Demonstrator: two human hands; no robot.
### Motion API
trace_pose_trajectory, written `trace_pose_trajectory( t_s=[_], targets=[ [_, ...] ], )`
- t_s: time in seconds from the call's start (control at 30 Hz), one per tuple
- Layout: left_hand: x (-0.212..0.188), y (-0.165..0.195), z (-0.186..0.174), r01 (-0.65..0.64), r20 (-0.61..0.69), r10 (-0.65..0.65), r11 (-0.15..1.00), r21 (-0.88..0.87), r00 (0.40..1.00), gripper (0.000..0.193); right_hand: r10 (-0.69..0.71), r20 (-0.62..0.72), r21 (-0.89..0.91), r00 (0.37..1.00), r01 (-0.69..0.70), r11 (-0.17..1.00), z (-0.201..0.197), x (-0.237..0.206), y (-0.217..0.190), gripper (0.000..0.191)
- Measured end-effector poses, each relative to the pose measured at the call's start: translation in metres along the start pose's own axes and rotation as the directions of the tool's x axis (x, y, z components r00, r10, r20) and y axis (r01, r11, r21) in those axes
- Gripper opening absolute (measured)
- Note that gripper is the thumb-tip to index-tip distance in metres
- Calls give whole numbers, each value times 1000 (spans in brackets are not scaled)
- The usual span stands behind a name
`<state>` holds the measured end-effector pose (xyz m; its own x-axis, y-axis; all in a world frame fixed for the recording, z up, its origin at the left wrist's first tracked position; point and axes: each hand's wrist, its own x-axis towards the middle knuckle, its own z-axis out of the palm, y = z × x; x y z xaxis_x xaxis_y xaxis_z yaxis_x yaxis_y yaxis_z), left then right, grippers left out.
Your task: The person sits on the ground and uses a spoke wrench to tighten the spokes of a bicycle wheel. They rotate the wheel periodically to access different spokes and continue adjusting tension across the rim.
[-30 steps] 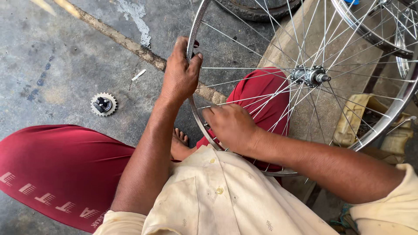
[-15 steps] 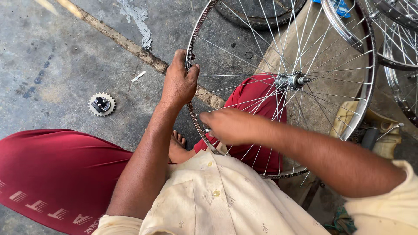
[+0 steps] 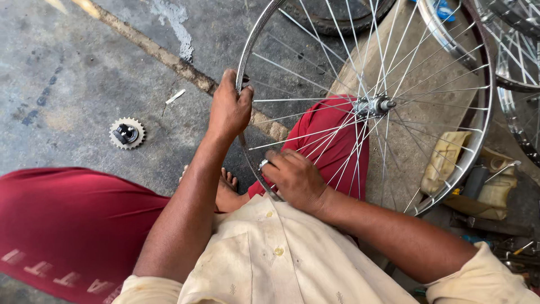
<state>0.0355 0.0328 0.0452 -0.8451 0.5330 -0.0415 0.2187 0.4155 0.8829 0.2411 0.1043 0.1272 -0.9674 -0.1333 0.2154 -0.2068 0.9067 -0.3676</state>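
A silver spoked bicycle wheel [image 3: 478, 146] stands upright over my lap, its hub [image 3: 372, 105] near the middle of the view. My left hand [image 3: 229, 107] grips the rim at its left side. My right hand [image 3: 292, 177] rests on the lower rim, fingers pinched on a small metal tool [image 3: 263, 164] at a spoke end. My legs in red trousers lie under the wheel, one bare foot [image 3: 225, 186] showing.
A toothed sprocket [image 3: 127, 134] and a small white scrap [image 3: 175, 96] lie on the concrete floor at left. More wheels [image 3: 514, 62] stand at upper right. A dirty yellowish container [image 3: 450, 163] and clutter sit at right.
The wheel has shifted left in view and my right hand has moved down to the lower rim. My left hand keeps its hold on the rim.
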Motion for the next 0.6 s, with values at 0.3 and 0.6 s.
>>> trace_pose_trajectory(
  t_s=[0.3,0.6],
  targets=[
    [2,-6,0,66,46,-64,996,-61,997,27,6,210,-110,978,18,994,-21,2,20,22],
    [3,-8,0,42,41,-40,998,-36,998,26,200,267,174,943,-251,952,0,17,22,20]
  ],
)
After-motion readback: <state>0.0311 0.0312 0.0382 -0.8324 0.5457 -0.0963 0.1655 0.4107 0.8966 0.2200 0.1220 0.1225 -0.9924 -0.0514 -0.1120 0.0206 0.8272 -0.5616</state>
